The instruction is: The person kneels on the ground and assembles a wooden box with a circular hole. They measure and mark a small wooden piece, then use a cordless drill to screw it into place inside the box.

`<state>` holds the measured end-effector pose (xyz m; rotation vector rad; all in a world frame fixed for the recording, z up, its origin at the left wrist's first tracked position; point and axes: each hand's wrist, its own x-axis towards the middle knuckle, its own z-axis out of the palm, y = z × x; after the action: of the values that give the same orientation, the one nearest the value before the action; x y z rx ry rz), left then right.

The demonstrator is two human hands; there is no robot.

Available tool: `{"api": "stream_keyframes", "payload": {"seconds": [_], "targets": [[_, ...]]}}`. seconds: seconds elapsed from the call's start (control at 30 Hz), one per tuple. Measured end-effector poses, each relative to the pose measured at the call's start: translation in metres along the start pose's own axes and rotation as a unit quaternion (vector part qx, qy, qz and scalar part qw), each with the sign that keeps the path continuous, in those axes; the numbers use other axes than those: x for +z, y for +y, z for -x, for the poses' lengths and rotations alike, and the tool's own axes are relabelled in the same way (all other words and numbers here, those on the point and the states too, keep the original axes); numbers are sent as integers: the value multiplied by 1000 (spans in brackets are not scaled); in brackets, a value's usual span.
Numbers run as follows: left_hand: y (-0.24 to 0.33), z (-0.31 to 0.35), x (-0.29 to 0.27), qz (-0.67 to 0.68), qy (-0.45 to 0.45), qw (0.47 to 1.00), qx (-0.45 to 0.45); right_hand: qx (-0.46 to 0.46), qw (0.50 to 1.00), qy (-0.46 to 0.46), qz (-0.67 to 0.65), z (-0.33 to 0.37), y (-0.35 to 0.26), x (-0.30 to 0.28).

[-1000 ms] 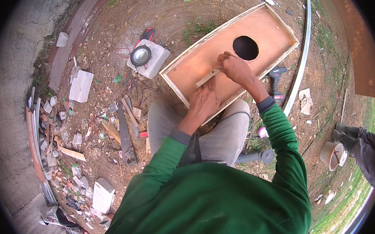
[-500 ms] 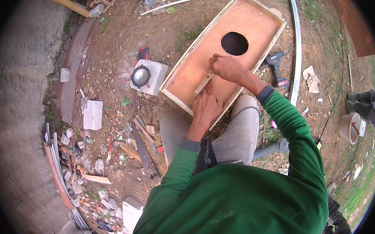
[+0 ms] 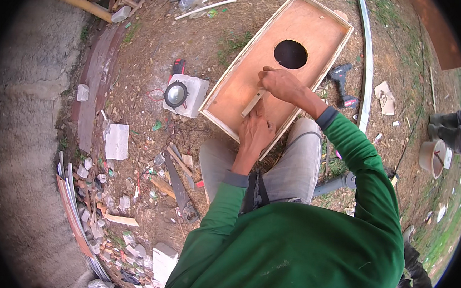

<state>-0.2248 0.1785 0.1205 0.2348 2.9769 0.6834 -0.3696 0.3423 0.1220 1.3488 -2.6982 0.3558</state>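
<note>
Several long thin strips [image 3: 73, 213] lay in a curved bundle on the far left, at the foot of a grey concrete wall [image 3: 26, 121], with broken rubble [image 3: 88, 188] scattered just beside them. Next came a white slab [image 3: 116, 141], flat on the bare soil [image 3: 158, 34]. A round speaker [image 3: 175, 94] with a black rim rested on a pale block [image 3: 197, 97], and a red and black tool [image 3: 179, 66] sat just beyond that block. Nearer the person, a dark saw-like blade [image 3: 179, 187] lay beside thin pieces of wood [image 3: 181, 160].

A shallow wooden box [image 3: 314, 22] stretched diagonally across the middle, its near end by the grey-trousered knees [image 3: 304, 143]. The left hand [image 3: 256, 136] was over the near part of its brown panel [image 3: 228, 93], back upward, fingers reaching to a short pale wooden strip [image 3: 252, 104]; whether they were clamped on it or only pressing, I could not tell. That strip slanted between the two hands, against the panel. The right hand [image 3: 282, 85] was at the strip's upper end, its fingers curled together; what they pinched, if anything, was hidden. Just past the knuckles, a round dark hole [image 3: 291, 54] opened in the panel.

Right of the box, a cordless drill [image 3: 342, 86] lay on the soil, then a long pale bar [image 3: 367, 73]. Farthest right, a whitish bucket [image 3: 427, 158] stood near another person's dark boots [image 3: 446, 119]
</note>
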Motion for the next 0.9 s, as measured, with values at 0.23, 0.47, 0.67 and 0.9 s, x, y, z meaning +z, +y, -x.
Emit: {"api": "stream_keyframes", "payload": {"seconds": [0.23, 0.47, 0.67, 0.9], "targets": [[-7, 1, -13, -17, 128, 992, 9, 0, 1000, -7, 17, 0, 0, 2], [-39, -35, -5, 8, 78, 997, 20, 62, 997, 10, -42, 2, -2, -18], [-43, -33, 4, 46, 107, 993, 33, 328, 903, 184, -208, 70, -4, -30], [-37, -40, 0, -6, 90, 994, 54, 370, 858, 309, -177, 133, -71, -9]]}}
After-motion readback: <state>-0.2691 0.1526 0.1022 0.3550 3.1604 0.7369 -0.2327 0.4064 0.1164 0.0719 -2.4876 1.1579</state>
